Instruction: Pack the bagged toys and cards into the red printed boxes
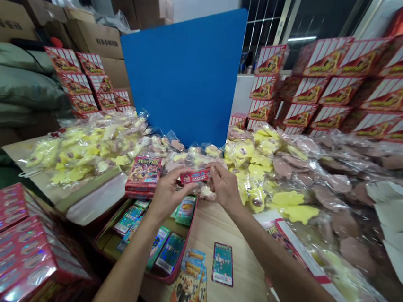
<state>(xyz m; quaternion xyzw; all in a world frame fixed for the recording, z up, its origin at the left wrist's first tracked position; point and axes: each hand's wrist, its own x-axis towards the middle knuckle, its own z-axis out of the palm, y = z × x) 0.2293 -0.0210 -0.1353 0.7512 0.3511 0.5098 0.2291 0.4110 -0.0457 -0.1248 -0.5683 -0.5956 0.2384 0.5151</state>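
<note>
Between both hands is a small red printed box point(195, 175), held up above the table with a narrow face toward me. My left hand point(169, 189) grips its left end, and my right hand point(223, 186) pinches the right end. Below my left wrist sits an open box point(188, 237) with several green and teal card packs in it. On the wooden table, a single teal card pack point(223, 263) lies to the right of a fanned stack of orange cards point(190, 287). A red printed carton point(144, 173) stands just left of my left hand.
Bagged yellow pieces point(88, 145) and bagged pinkish-brown pieces point(346, 203) are heaped on both sides. A blue board point(184, 73) stands at the back. Red display boxes are stacked right point(336, 88) and wrapped ones lie front left point(14, 242). An opened printed carton point(295, 250) lies right.
</note>
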